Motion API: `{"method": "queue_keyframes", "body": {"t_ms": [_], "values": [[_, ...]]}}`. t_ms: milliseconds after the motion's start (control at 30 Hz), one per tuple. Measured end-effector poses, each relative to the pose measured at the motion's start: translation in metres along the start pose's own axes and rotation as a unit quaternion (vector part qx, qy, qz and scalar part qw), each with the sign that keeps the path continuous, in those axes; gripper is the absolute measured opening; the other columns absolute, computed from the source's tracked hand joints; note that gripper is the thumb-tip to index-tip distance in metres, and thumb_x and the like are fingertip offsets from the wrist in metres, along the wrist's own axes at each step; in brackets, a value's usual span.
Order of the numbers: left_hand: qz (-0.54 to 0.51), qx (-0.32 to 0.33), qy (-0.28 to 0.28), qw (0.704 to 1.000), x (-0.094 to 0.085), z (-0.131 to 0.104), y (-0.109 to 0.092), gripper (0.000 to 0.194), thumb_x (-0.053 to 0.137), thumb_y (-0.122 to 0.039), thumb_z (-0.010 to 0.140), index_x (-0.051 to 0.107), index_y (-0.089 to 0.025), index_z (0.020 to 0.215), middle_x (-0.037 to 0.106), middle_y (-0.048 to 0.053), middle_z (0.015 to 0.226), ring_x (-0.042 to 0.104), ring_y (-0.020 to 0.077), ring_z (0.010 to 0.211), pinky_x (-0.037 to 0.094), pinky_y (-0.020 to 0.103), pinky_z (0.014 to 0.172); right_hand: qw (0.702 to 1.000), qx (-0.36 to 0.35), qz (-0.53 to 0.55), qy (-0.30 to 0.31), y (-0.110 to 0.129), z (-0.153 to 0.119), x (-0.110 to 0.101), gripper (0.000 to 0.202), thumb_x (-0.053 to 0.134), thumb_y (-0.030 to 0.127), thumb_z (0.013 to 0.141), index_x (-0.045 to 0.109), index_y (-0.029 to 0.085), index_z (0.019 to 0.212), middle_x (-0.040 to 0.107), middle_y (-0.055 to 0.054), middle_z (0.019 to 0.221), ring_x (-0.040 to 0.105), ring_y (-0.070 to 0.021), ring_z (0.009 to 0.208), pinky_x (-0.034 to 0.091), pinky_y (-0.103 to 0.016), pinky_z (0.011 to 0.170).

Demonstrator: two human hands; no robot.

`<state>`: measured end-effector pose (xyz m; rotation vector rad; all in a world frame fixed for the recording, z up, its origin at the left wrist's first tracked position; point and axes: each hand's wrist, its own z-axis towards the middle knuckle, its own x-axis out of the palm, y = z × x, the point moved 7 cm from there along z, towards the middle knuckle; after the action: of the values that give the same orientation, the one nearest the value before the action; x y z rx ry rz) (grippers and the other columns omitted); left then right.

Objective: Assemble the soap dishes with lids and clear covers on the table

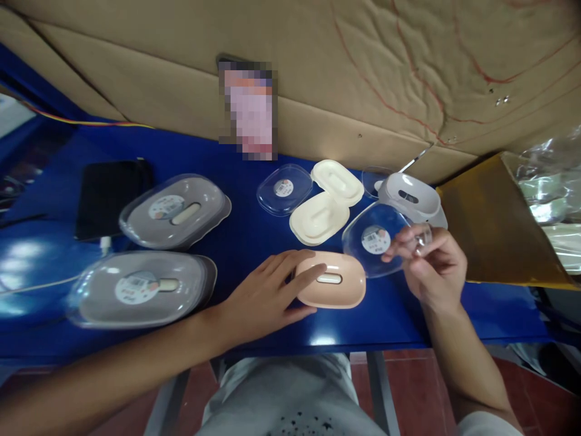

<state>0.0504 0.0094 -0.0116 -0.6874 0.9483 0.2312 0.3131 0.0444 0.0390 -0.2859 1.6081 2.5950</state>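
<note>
A lap in pale grey cloth [290,393] is being shown nearest the camera, just below the near edge of the blue bench [245,230]. The left hand [267,297] is being laid flat, fingers spread and holding nothing, on the left end of a peach-coloured box [336,280] near the middle of the near edge. A clear lid [374,239] with a round label is being pinched at its right rim by the right hand [431,263] — fingers curled, thumb on top — and is being held tilted just above the peach box's far right side. Two cream box halves [324,203] are being seen further back, touching each other, with a second clear lid [284,189] just beside them and a grey box [411,197] to their right. Two grey lidded boxes [154,254] — much larger — are being kept toward the left end, a black pouch [109,194] behind them. Cardboard [318,72] is being stood along the far edge.
</note>
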Motion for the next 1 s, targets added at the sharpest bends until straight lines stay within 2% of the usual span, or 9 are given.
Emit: {"method": "queue_keyframes", "body": {"t_ms": [133, 233, 333, 433, 567, 633, 867, 933, 1000], "values": [[-0.041, -0.018, -0.038, 0.998, -0.002, -0.001, 0.004, 0.084, 0.084, -0.027, 0.092, 0.037, -0.026, 0.162, 0.047, 0.023, 0.163, 0.057, 0.0385, 0.146, 0.061, 0.056, 0.112, 0.985, 0.078, 0.129, 0.087, -0.01, -0.007, 0.03, 0.034, 0.082, 0.042, 0.094, 0.054, 0.025, 0.085, 0.073, -0.005, 0.11, 0.077, -0.0207, 0.079, 0.067, -0.038, 0.068], [-0.05, -0.017, -0.036, 0.998, -0.004, 0.002, 0.003, 0.082, 0.082, -0.024, 0.094, 0.037, -0.025, 0.163, 0.032, 0.026, 0.173, 0.046, 0.0406, 0.157, 0.059, 0.056, 0.115, 0.962, 0.13, 0.145, 0.192, -0.015, -0.007, 0.046, 0.035, 0.081, 0.041, 0.095, 0.053, 0.024, 0.083, 0.075, -0.006, 0.11, 0.077, -0.0209, 0.088, 0.066, -0.036, 0.075], [-0.045, 0.009, 0.005, 0.999, -0.002, 0.005, -0.001, 0.076, 0.075, -0.02, 0.099, 0.038, -0.024, 0.165, 0.031, 0.025, 0.176, 0.043, 0.039, 0.159, 0.056, 0.056, 0.118, 0.929, 0.148, 0.054, 0.335, -0.007, -0.012, 0.045, 0.029, 0.078, 0.042, 0.099, 0.058, 0.024, 0.088, 0.077, -0.004, 0.103, 0.075, -0.0187, 0.09, 0.063, -0.032, 0.078], [-0.029, 0.03, 0.047, 0.998, 0.003, 0.004, -0.004, 0.071, 0.071, -0.019, 0.101, 0.042, -0.024, 0.165, 0.039, 0.022, 0.173, 0.044, 0.037, 0.16, 0.052, 0.056, 0.123, 0.888, 0.127, -0.098, 0.432, 0.005, -0.019, 0.023, 0.021, 0.076, 0.045, 0.101, 0.068, 0.026, 0.103, 0.079, -0.004, 0.106, 0.077, -0.0202, 0.096, 0.063, -0.034, 0.084], [-0.006, 0.012, 0.057, 0.998, 0.007, 0.002, -0.002, 0.061, 0.067, -0.018, 0.103, 0.048, -0.021, 0.161, 0.042, 0.022, 0.172, 0.048, 0.0367, 0.157, 0.054, 0.055, 0.121, 0.902, 0.095, -0.23, 0.352, 0.017, -0.009, -0.008, 0.021, 0.075, 0.047, 0.101, 0.068, 0.028, 0.101, 0.076, -0.003, 0.095, 0.074, -0.0211, 0.085, 0.062, -0.033, 0.073], [-0.017, 0.0, 0.052, 0.999, 0.008, 0.001, 0.0, 0.063, 0.066, -0.021, 0.103, 0.044, -0.02, 0.162, 0.042, 0.023, 0.171, 0.05, 0.0366, 0.155, 0.055, 0.055, 0.12, 0.91, 0.083, -0.257, 0.316, 0.016, -0.007, -0.007, 0.021, 0.069, 0.044, 0.105, 0.064, 0.027, 0.094, 0.074, -0.002, 0.091, 0.072, -0.0198, 0.081, 0.059, -0.033, 0.072], [-0.065, 0.028, 0.048, 0.996, 0.007, 0.003, -0.005, 0.073, 0.069, -0.024, 0.101, 0.037, -0.02, 0.167, 0.033, 0.024, 0.175, 0.037, 0.0387, 0.163, 0.049, 0.058, 0.124, 0.864, 0.072, -0.284, 0.41, -0.005, -0.02, 0.021, 0.029, 0.069, 0.045, 0.106, 0.059, 0.025, 0.087, 0.069, 0.002, 0.084, 0.068, -0.0171, 0.079, 0.053, -0.033, 0.074], [-0.067, 0.029, 0.049, 0.996, 0.005, 0.004, -0.006, 0.071, 0.065, -0.021, 0.103, 0.036, -0.02, 0.167, 0.035, 0.023, 0.174, 0.035, 0.036, 0.164, 0.048, 0.057, 0.126, 0.879, 0.052, -0.307, 0.362, 0.0, -0.015, 0.013, 0.028, 0.075, 0.046, 0.102, 0.06, 0.025, 0.089, 0.07, 0.0, 0.087, 0.069, -0.0188, 0.081, 0.055, -0.034, 0.074], [-0.071, 0.031, 0.053, 0.996, 0.004, 0.005, -0.007, 0.07, 0.063, -0.02, 0.104, 0.034, -0.021, 0.167, 0.038, 0.022, 0.173, 0.035, 0.0347, 0.164, 0.047, 0.058, 0.127, 0.902, 0.015, -0.325, 0.285, 0.008, -0.007, 0.006, 0.029, 0.083, 0.048, 0.095, 0.066, 0.027, 0.104, 0.073, -0.007, 0.112, 0.073, -0.0259, 0.103, 0.061, -0.041, 0.086]]}}
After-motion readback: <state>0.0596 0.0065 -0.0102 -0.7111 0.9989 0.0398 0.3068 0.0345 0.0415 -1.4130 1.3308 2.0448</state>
